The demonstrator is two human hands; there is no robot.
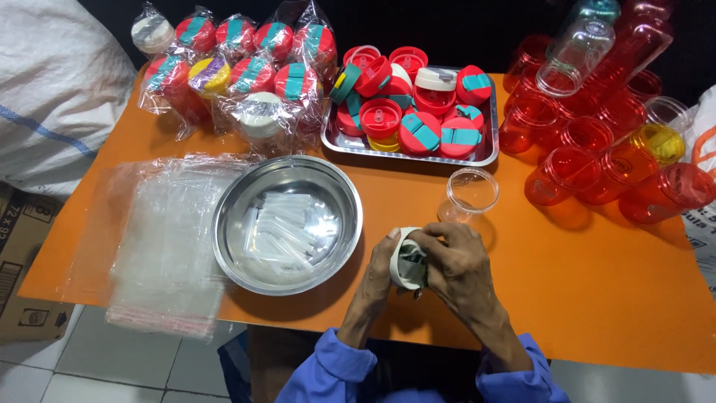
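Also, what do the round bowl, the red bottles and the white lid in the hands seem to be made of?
Round bowl: probably stainless steel, shiny, with mirror-like reflections. Red bottles: likely clear tinted plastic, glossy; light passes through them. White lid, held by the left hand and right hand: looks like opaque plastic, though mostly covered.

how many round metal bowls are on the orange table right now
1. The round metal bowl sits left of the hands, holding small clear packets. The metal tray behind it is rectangular, not a bowl.

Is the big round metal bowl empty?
No, the metal bowl holds a pile of small clear packets, lying on its bottom beside the stack of clear plastic bags.
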